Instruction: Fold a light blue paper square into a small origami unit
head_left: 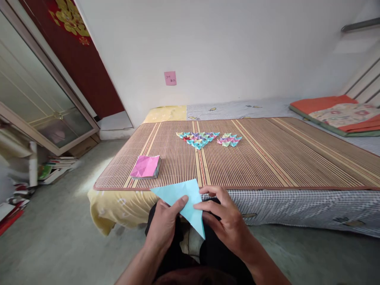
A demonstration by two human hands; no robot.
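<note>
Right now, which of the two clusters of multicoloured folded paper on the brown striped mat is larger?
The left cluster of multicoloured folded paper, nearer the pink-topped square paper stack; it spreads clearly wider than the right cluster.

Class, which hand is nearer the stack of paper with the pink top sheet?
Left. The left hand is on the near side of the stack, slightly right; the right hand is farther right, at the blue paper.

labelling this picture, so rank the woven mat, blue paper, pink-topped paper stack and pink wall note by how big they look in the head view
1. woven mat
2. blue paper, helped by being near the camera
3. pink-topped paper stack
4. pink wall note
</note>
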